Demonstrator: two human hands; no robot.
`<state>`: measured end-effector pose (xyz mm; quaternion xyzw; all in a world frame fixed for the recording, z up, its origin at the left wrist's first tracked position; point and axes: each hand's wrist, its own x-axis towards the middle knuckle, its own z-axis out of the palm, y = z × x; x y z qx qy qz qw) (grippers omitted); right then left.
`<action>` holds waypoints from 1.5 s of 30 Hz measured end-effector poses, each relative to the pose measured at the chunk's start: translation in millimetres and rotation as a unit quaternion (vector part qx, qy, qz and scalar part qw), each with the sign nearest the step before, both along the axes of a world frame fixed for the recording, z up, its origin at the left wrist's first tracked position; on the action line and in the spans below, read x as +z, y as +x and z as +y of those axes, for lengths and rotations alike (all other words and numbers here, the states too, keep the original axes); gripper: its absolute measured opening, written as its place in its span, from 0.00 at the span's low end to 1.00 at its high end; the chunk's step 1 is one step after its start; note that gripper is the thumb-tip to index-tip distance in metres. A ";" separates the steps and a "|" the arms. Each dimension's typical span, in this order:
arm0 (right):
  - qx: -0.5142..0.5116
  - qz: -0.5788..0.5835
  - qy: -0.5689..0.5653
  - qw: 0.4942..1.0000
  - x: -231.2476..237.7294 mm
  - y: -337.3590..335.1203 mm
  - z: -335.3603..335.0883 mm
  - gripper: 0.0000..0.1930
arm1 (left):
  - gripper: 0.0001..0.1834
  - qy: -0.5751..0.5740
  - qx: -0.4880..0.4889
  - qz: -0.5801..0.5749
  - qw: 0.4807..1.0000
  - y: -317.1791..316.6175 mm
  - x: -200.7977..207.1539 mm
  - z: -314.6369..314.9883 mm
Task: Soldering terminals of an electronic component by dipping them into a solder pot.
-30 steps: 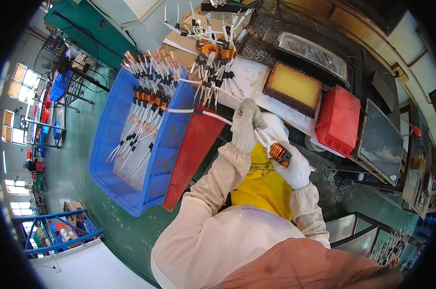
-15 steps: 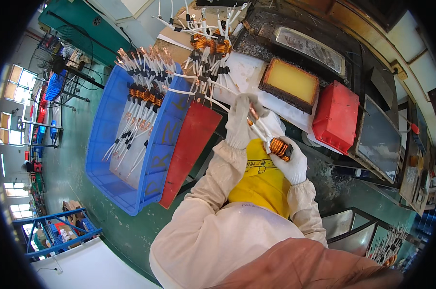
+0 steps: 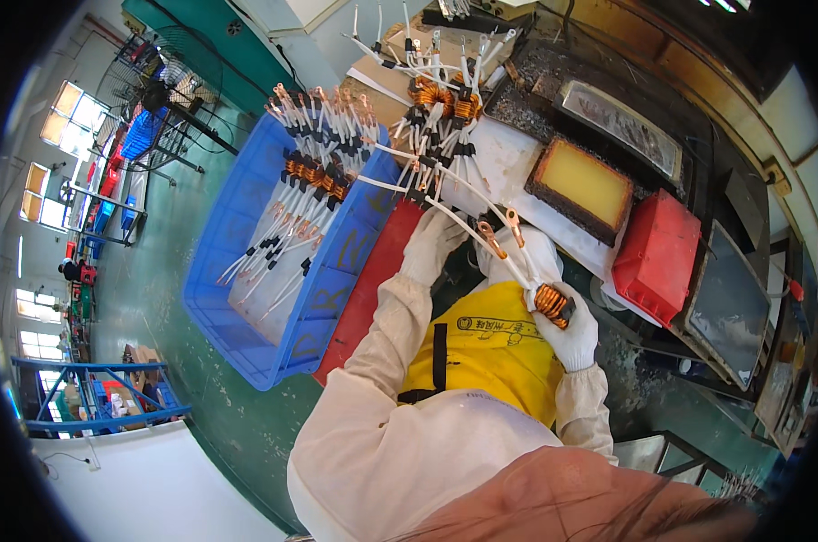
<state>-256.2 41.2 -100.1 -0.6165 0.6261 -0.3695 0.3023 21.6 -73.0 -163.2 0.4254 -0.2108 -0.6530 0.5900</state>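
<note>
"What is held nearest?"

"At one o'clock, a copper-wound coil (image 3: pixel 553 305) is gripped by the fingers of the right hand (image 3: pixel 575 336), its white leads (image 3: pixel 521 269) pointed toward eleven."

"And the left hand (image 3: pixel 433 242)?"

"At eleven, beside other leads (image 3: pixel 383 185); whether anything is grasped by its fingers cannot be told."

"Farther out?"

"At ten, wound parts (image 3: pixel 314 175) are held in a blue crate (image 3: pixel 330 294); at twelve, more coils (image 3: pixel 432 94) are stood on the bench (image 3: pixel 508 172)."

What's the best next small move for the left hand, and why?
Probably bring the left hand over to steady the white leads below their copper lugs: the right hand already grips the coil, while both lugs stick up with no hand on them.
</note>
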 end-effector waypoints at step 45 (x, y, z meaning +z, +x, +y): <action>-0.009 -0.031 -0.006 0.999 -6.2 2.6 4.6 0.27 | 0.25 -0.131 0.025 0.071 0.989 5.7 83.3 25.8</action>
